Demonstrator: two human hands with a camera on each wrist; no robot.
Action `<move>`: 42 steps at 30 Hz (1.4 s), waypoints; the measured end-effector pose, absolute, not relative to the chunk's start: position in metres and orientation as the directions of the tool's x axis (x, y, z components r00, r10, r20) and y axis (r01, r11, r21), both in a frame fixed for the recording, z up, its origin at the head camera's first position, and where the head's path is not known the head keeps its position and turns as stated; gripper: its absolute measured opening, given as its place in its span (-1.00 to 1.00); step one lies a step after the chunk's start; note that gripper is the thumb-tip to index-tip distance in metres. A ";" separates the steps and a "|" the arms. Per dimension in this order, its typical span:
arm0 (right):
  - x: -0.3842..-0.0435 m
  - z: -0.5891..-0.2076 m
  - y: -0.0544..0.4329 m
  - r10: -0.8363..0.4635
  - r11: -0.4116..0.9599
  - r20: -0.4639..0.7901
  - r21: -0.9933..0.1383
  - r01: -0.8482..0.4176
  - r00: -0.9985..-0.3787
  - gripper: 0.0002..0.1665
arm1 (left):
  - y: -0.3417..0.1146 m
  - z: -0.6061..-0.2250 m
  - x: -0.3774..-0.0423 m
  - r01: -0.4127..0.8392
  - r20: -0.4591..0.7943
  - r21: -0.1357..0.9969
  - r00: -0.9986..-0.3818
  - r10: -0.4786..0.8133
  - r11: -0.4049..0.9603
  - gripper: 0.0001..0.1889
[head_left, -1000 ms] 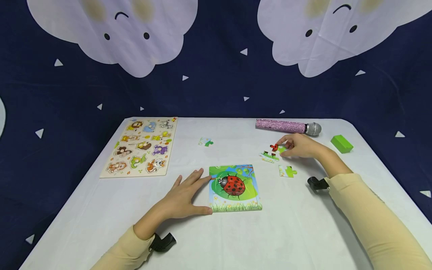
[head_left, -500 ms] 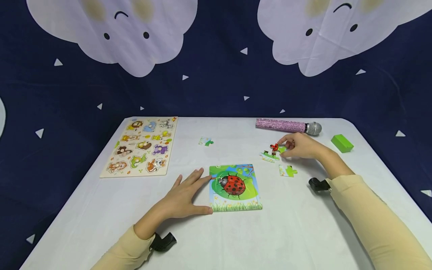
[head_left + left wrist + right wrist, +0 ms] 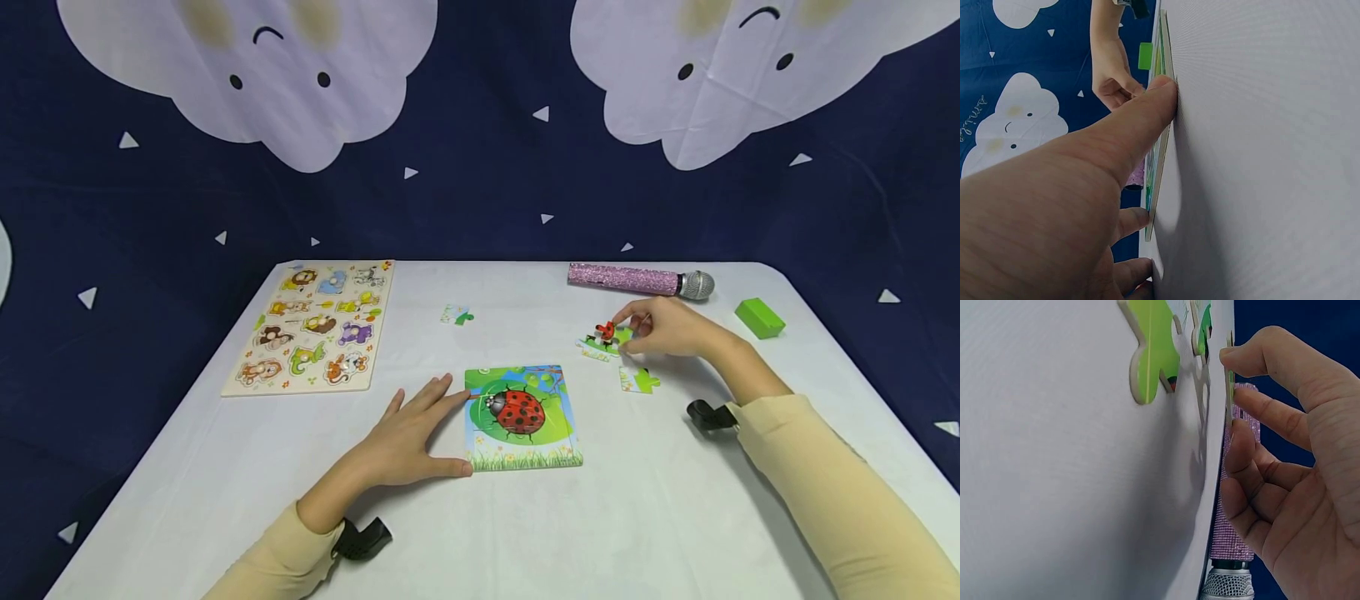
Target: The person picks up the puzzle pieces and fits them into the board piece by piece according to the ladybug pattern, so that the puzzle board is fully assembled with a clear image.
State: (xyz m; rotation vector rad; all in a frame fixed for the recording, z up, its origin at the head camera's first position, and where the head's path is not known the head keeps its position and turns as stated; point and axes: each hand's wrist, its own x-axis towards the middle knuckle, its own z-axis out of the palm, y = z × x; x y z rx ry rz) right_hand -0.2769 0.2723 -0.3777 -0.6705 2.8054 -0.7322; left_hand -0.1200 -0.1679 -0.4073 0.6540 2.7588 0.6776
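A square ladybug puzzle board (image 3: pixel 520 417) lies flat in front of the person. My left hand (image 3: pixel 408 437) rests at its left side with fingers spread, thumb at the near corner; in the left wrist view the thumb touches the board's edge. Farther right, my right hand (image 3: pixel 666 327) pinches a green and red puzzle piece (image 3: pixel 622 334) between thumb and fingers. That piece overlaps a green and white puzzle piece (image 3: pixel 596 350) in the head view. Nearer the person lies another green puzzle piece (image 3: pixel 639 381), seen in the right wrist view as a lime knobbed shape (image 3: pixel 1150 350).
A pink glitter microphone (image 3: pixel 637 281) lies behind the right hand, and a green block (image 3: pixel 760 318) sits to its right. A wooden animal peg puzzle (image 3: pixel 315 325) occupies the back left. One loose puzzle piece (image 3: pixel 458 315) is at the back middle.
My right hand has shifted the pinched piece slightly left and toward the person, closer over the green and white piece. The left hand and the board stay in place.
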 end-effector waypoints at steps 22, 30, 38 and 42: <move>-0.266 -0.371 0.256 -0.516 0.752 -0.047 -0.502 -0.426 -0.855 -0.50 | -0.168 -0.409 -0.120 0.372 -0.106 0.482 -0.874 0.474 0.794 0.08; -0.259 -0.368 0.247 -0.539 0.741 -0.045 -0.501 -0.448 -0.841 -0.50 | -0.168 -0.409 -0.120 0.371 -0.108 0.480 -0.874 0.474 0.795 0.07; -0.253 -0.365 0.238 -0.573 0.718 -0.041 -0.506 -0.478 -0.818 -0.48 | -0.168 -0.409 -0.120 0.371 -0.109 0.481 -0.874 0.474 0.795 0.07; -0.250 -0.365 0.234 -0.581 0.708 -0.053 -0.524 -0.473 -0.812 -0.48 | -0.169 -0.408 -0.120 0.371 -0.110 0.482 -0.873 0.475 0.794 0.07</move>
